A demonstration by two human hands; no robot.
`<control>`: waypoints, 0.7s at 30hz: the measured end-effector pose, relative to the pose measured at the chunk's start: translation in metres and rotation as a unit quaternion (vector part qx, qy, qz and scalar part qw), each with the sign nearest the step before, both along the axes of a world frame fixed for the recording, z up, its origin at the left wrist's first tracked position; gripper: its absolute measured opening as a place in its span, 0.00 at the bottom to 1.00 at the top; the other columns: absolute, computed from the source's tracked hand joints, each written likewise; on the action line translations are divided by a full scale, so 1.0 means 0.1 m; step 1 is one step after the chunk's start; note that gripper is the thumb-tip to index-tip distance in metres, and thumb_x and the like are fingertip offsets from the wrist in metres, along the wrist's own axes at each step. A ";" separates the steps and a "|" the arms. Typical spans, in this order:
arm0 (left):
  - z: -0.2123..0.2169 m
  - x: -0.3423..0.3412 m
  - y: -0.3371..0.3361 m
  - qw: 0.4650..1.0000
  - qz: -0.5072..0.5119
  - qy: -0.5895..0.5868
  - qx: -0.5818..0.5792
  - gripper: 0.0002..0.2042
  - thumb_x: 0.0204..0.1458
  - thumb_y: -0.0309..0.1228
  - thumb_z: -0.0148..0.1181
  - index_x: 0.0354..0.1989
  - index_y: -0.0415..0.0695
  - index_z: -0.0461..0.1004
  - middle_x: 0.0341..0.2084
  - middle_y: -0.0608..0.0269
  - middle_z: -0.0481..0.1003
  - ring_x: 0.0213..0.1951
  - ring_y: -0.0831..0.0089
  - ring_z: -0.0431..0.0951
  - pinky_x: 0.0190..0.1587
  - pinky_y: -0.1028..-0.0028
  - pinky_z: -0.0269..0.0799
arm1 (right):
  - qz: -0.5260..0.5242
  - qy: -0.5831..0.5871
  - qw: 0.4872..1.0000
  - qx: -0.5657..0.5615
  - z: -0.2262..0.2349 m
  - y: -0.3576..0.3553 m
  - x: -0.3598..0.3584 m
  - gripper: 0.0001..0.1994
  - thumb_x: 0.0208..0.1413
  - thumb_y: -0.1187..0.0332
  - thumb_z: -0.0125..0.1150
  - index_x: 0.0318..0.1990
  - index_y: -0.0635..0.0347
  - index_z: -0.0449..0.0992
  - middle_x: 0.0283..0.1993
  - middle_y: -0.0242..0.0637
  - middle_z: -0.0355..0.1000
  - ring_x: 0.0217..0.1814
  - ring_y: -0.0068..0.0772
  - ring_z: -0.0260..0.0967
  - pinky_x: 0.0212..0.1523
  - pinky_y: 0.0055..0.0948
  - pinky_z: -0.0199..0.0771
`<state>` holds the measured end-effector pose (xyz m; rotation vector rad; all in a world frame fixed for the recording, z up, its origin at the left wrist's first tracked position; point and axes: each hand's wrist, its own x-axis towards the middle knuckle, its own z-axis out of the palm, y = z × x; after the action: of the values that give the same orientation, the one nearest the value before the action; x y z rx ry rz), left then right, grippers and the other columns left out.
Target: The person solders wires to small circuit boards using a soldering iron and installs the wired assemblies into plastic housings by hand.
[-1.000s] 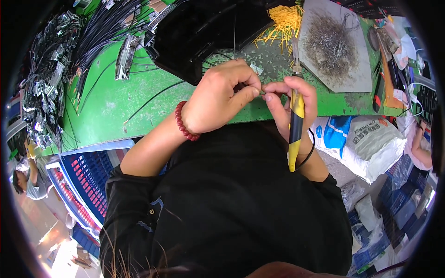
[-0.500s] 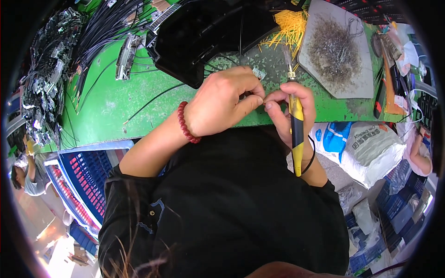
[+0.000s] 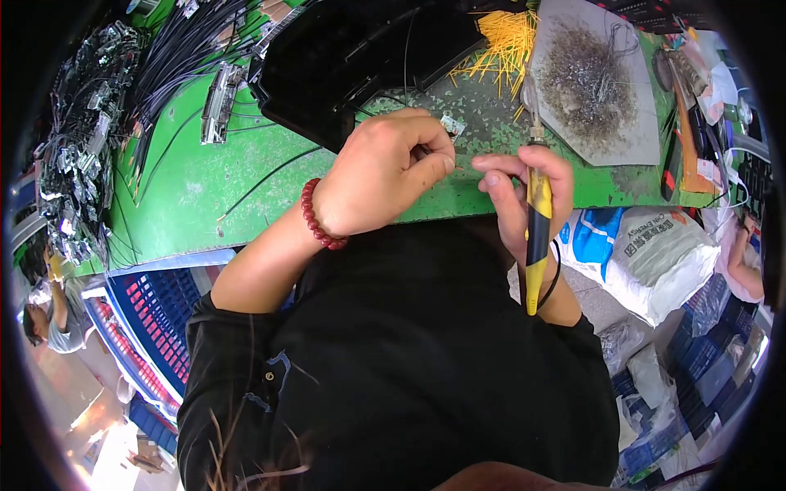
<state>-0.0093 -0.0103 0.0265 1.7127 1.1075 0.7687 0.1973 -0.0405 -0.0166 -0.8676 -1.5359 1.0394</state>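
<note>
My left hand (image 3: 385, 176), with a red bead bracelet (image 3: 315, 217) on its wrist, pinches a thin black wire (image 3: 426, 151) just above the green workbench (image 3: 188, 180). My right hand (image 3: 516, 196) grips a yellow and black soldering iron (image 3: 536, 221), tip pointing up toward the bench. Its thumb and forefinger reach toward the left fingertips, a small gap between them. A small silver connector piece (image 3: 451, 124) lies on the bench just beyond my left fingers.
A black moulded tray (image 3: 360, 57) sits behind my hands. Yellow wire pieces (image 3: 503, 41) and a grey board piled with metal scraps (image 3: 594, 82) lie to the right. Black cable bundles (image 3: 172, 57) and metal parts (image 3: 74, 155) fill the left. White sacks (image 3: 655, 254) stand below the bench.
Both hands have shifted slightly lower along the bench edge. The fingertips, which touched a second ago, now stand a little apart. The iron stays in my right hand.
</note>
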 end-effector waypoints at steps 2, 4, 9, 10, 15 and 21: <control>-0.01 0.00 0.00 1.000 0.007 0.007 0.012 0.04 0.47 0.25 0.62 0.26 0.37 0.75 0.23 0.57 0.72 0.25 0.65 0.75 0.30 0.70 0.71 | 0.014 -0.006 1.000 0.013 0.01 -0.01 0.00 0.21 0.57 0.82 0.57 0.55 0.60 0.58 0.39 0.50 0.75 0.39 0.32 0.76 0.35 0.23 0.75; 0.01 0.00 -0.01 1.000 0.007 0.012 0.009 0.04 0.47 0.25 0.62 0.26 0.37 0.75 0.23 0.57 0.72 0.26 0.65 0.75 0.29 0.70 0.71 | 0.016 -0.028 0.999 0.022 0.02 -0.01 -0.02 0.20 0.57 0.82 0.56 0.55 0.61 0.58 0.40 0.50 0.75 0.38 0.31 0.76 0.35 0.24 0.75; 0.00 0.02 0.00 1.000 -0.004 0.022 0.012 0.04 0.47 0.25 0.62 0.26 0.37 0.75 0.23 0.57 0.72 0.27 0.63 0.76 0.30 0.69 0.71 | -0.029 0.022 0.999 -0.005 -0.01 0.01 -0.09 0.18 0.54 0.83 0.59 0.52 0.63 0.65 0.38 0.43 0.77 0.39 0.27 0.77 0.33 0.17 0.70; -0.02 0.03 -0.01 0.997 0.008 0.053 0.051 0.04 0.46 0.25 0.62 0.26 0.38 0.75 0.25 0.57 0.73 0.28 0.61 0.76 0.30 0.68 0.72 | -0.027 0.021 0.999 -0.014 -0.01 0.02 -0.09 0.17 0.55 0.82 0.58 0.52 0.63 0.65 0.38 0.43 0.77 0.39 0.27 0.77 0.33 0.17 0.71; 0.03 0.12 -0.02 0.980 0.039 0.135 0.138 0.03 0.45 0.22 0.62 0.28 0.39 0.74 0.33 0.59 0.74 0.31 0.61 0.75 0.33 0.69 0.71 | -0.080 -0.005 0.995 -0.067 0.10 0.03 0.13 0.18 0.66 0.61 0.47 0.56 0.65 0.60 0.33 0.48 0.77 0.26 0.25 0.69 0.32 0.23 0.69; -0.10 0.19 0.06 0.965 0.036 0.226 0.125 0.04 0.44 0.22 0.61 0.27 0.39 0.72 0.33 0.58 0.74 0.35 0.56 0.76 0.35 0.65 0.72 | -0.234 -0.037 0.971 -0.023 0.00 0.17 0.86 0.32 0.59 0.40 0.51 0.50 0.67 0.77 0.31 0.34 0.72 0.26 0.16 0.62 0.26 0.16 0.59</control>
<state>0.0093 -0.0040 0.0165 2.1401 1.4344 0.5921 0.2832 -0.0232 -0.0163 -1.2400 -1.2815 0.7041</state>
